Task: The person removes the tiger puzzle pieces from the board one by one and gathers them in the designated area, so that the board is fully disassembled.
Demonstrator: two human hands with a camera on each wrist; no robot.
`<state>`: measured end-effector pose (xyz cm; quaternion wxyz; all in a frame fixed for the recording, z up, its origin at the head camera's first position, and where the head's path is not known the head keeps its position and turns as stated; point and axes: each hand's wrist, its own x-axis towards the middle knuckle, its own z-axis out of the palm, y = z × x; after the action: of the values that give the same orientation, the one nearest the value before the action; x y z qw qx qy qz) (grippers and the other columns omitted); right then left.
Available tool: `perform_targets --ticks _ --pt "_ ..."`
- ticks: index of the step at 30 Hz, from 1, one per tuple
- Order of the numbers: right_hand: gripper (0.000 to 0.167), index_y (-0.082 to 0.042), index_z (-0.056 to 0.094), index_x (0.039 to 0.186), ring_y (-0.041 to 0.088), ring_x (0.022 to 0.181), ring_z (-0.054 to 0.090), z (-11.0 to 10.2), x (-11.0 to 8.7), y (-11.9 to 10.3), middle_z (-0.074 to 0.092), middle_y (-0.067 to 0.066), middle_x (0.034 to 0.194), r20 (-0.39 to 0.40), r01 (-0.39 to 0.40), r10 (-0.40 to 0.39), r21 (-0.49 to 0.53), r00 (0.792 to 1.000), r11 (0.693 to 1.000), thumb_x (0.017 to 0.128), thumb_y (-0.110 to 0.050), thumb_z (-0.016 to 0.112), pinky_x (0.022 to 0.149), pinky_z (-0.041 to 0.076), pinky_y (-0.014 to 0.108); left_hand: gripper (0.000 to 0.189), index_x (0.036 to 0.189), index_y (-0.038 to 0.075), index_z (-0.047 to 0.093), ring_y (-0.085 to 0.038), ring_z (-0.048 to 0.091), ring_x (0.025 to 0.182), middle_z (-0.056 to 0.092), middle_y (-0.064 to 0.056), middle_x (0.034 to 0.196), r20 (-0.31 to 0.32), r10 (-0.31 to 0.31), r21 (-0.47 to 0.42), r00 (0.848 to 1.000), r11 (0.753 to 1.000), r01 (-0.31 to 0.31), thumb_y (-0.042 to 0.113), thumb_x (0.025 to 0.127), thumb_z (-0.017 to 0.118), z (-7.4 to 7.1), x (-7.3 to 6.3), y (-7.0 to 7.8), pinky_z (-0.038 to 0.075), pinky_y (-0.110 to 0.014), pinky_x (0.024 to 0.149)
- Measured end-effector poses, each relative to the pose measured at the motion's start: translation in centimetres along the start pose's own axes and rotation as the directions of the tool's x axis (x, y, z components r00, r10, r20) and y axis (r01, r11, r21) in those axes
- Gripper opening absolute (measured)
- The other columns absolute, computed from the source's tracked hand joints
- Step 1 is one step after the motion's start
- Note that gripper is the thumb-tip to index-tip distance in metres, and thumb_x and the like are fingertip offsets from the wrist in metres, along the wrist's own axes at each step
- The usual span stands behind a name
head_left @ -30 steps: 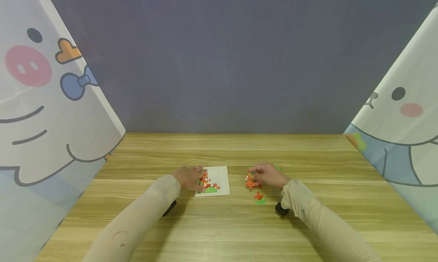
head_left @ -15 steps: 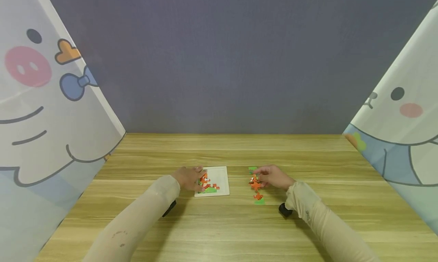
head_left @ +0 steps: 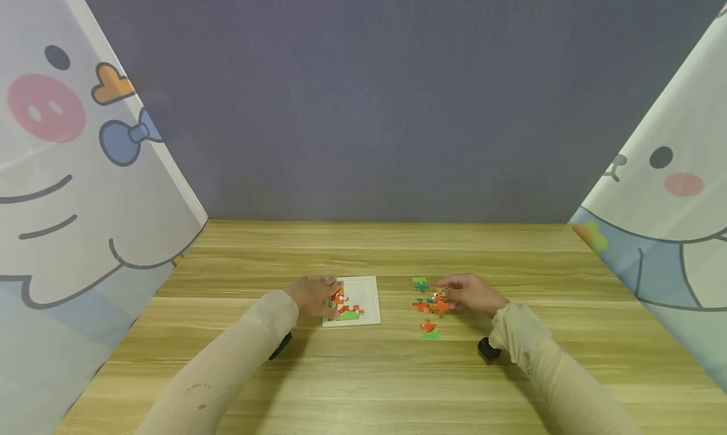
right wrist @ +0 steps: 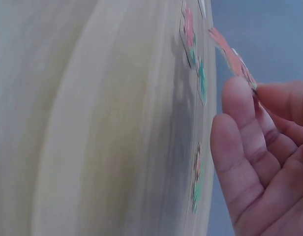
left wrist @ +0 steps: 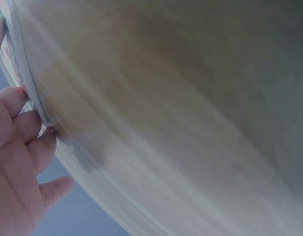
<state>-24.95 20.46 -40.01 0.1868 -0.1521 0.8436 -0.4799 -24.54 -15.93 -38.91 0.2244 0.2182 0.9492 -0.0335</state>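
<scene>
At the left edge of a white puzzle tray point(head_left: 372, 301) my left hand point(head_left: 311, 295) rests, its spread fingers touching the rim and the pieces there. Several joined pieces with orange tiger parts and green grass point(head_left: 348, 314) fill the tray's left and lower part. My right hand point(head_left: 470, 293) pinches an orange puzzle piece point(head_left: 440, 303) between thumb and fingertips; in the right wrist view this orange piece point(right wrist: 230, 54) is raised off the table and tilted. Below and left of it lie loose pieces: a green one point(head_left: 420, 284), an orange striped one point(head_left: 421, 306) and an orange-and-green one point(head_left: 430, 329).
The wooden table point(head_left: 363, 378) runs back to a grey panel point(head_left: 363, 107). Cartoon-printed cloths hang at the left point(head_left: 74, 189) and right point(head_left: 670, 170). A gap of bare wood separates the tray from the loose pieces.
My right hand has shifted right, carrying the orange piece from over the loose pieces and uncovering the green and striped ones. The left hand and tray have stayed nearly still.
</scene>
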Motion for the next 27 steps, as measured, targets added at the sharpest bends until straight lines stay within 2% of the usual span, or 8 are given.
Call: perform_targets --ticks 8,21,27 --pt "0.038 0.017 0.051 0.133 0.017 0.073 0.061 -0.9 -0.5 0.6 0.065 0.006 0.082 -0.007 0.015 -0.015 0.011 1.000 1.000 0.102 -0.003 0.051 0.069 0.055 0.032 0.075 0.158 0.014 0.030 -0.024 0.027 0.149 0.024 -0.009 0.164 0.000 0.000 0.001 1.000 1.000 0.000 0.050 0.098 0.058 -0.1 -0.1 0.0 0.029 -0.054 0.116" --pt "0.037 0.017 0.053 0.131 0.018 0.073 0.064 -1.6 -1.4 1.3 0.065 0.005 0.083 -0.017 -0.002 0.002 -0.015 1.000 1.000 0.099 -0.001 0.054 0.068 0.057 0.032 0.075 0.158 0.015 0.029 -0.023 0.025 0.150 0.023 -0.008 0.164 0.010 -0.001 0.013 1.000 1.000 0.001 0.051 0.098 0.057 -0.1 0.0 0.1 0.029 -0.054 0.116" --pt "0.036 0.017 0.054 0.131 0.018 0.071 0.063 -1.8 -1.4 1.6 0.064 0.004 0.077 -0.033 -0.024 0.023 -0.033 0.999 0.999 0.099 0.000 0.053 0.065 0.056 0.032 0.076 0.158 0.015 0.029 -0.023 0.025 0.150 0.022 -0.007 0.165 0.011 -0.004 0.004 1.000 1.000 0.004 0.051 0.098 0.057 -0.1 0.0 0.1 0.028 -0.054 0.116"
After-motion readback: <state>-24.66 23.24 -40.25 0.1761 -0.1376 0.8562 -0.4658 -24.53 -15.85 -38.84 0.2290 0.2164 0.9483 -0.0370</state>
